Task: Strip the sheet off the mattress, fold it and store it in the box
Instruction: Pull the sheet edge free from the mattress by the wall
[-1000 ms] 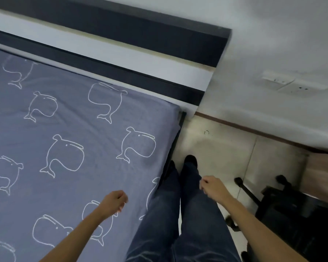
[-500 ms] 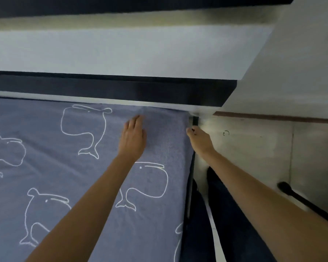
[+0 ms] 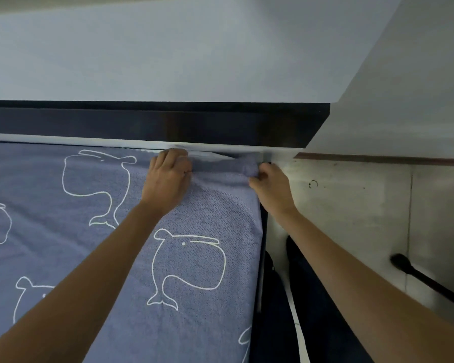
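Both hands grip the sheet (image 3: pixel 189 271) at the corner of the bed, side by side with a short gap between them. The left hand (image 3: pixel 168 176) lies knuckles up with its fingers curled over the sheet's far edge, just below the dark headboard (image 3: pixel 168 124). The right hand (image 3: pixel 270 187) has its fingers curled on the bunched corner of the fabric at the bed's side edge. Between the hands the cloth is gathered into a thick roll lifted off the corner. Just beyond that roll a pale wedge shows, which looks like the bare mattress (image 3: pixel 215 154), though I cannot tell for certain. The sheet is blue-grey with white whale outlines. Nearer than the hands and out past the left hand it lies spread flat over the bed, with soft creases running back from the grip. Beyond the right hand is pale tiled floor (image 3: pixel 351 205) with a dark skirting line along the wall (image 3: pixel 220 48). Near the right forearm a black chair leg (image 3: pixel 404 260) reaches in from the edge of view. Below the right arm, the person's dark trousers (image 3: pixel 312 297) stand close against the bed's side.
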